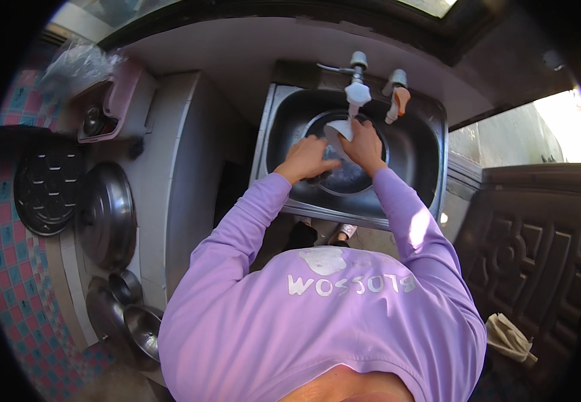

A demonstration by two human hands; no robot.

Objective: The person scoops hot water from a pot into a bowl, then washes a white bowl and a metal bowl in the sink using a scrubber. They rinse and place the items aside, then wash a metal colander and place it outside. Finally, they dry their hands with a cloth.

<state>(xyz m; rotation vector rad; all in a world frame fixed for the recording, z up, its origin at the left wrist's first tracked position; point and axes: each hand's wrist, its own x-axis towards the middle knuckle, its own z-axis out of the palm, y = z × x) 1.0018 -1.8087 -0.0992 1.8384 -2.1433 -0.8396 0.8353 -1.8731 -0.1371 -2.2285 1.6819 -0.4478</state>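
My right hand (364, 145) grips a white bowl (338, 131), tilted just below the spout of a tap (357, 93) with a white handle. To the left, my left hand (306, 158) hovers close beside the bowl with its thumb and fingers spread. No object shows between those fingers, though their undersides are partly hidden. Below both hands sits a round metal basin (353, 192) with water in it. It stands inside a stainless steel sink (418, 166).
A second tap (398, 100) with an orange handle is right of the first. At left, a tiled counter (152, 201) bears a large metal lid (107, 216), steel bowls (142, 329) and a pink container (128, 100). A dark panelled door (526, 251) and a cloth (509, 336) are at right.
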